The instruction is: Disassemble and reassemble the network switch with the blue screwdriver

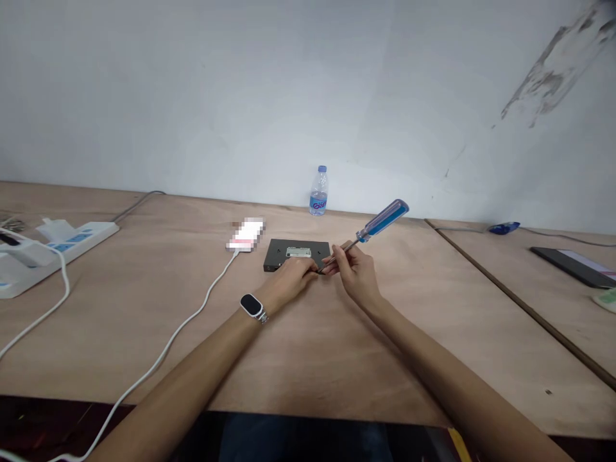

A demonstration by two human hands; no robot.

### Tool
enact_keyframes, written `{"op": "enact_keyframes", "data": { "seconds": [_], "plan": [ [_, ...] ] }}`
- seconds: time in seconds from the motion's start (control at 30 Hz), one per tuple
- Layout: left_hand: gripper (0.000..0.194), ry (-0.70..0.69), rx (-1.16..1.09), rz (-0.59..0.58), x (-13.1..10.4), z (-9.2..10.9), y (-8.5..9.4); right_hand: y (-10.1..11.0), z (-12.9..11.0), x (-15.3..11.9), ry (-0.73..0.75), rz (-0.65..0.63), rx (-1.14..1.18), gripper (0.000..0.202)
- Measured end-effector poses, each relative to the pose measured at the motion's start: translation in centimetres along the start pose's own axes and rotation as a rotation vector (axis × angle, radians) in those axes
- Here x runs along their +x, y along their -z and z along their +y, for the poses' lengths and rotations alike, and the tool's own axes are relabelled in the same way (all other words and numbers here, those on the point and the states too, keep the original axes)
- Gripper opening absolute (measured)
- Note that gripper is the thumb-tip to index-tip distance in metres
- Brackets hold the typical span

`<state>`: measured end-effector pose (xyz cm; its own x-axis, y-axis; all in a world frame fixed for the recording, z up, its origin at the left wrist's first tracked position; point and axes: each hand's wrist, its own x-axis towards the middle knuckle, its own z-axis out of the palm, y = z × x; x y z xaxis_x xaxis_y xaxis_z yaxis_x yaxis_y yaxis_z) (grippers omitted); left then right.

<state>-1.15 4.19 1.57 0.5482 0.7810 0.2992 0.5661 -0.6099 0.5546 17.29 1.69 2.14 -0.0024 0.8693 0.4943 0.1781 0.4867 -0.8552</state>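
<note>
A flat black metal box (276, 253) with a pale label (298, 252) on top lies on the wooden table. My right hand (355, 269) is closed around the metal shaft of a screwdriver (384, 219) with a blue and clear handle. The handle slants up to the right, and the tip points down at the box's near right edge. My left hand (294, 276) lies over the box's near side, its fingers drawn together beside the screwdriver tip. Whether a small part is between those fingertips is hidden.
A phone (246, 234) on a white cable lies left of the box. Behind stands a small water bottle (318, 192) by the wall. A white power strip (72, 247) is at far left; a dark tablet-like slab (570, 264) at right, past a table seam (510, 298).
</note>
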Motion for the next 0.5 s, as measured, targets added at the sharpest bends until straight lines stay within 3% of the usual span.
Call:
{"op": "enact_keyframes", "data": {
  "seconds": [0.33, 0.5],
  "plan": [
    [0.021, -0.014, -0.075, -0.059, 2.6, -0.7, 1.8, -0.4, -1.6, 4.6, 0.07, -0.058, -0.126, 0.045],
    [0.022, 0.002, -0.076, -0.06, 3.1, -1.2, 1.8, -0.5, -1.7, 5.7, 0.114, -0.093, -0.248, 0.047]
  ]
}}
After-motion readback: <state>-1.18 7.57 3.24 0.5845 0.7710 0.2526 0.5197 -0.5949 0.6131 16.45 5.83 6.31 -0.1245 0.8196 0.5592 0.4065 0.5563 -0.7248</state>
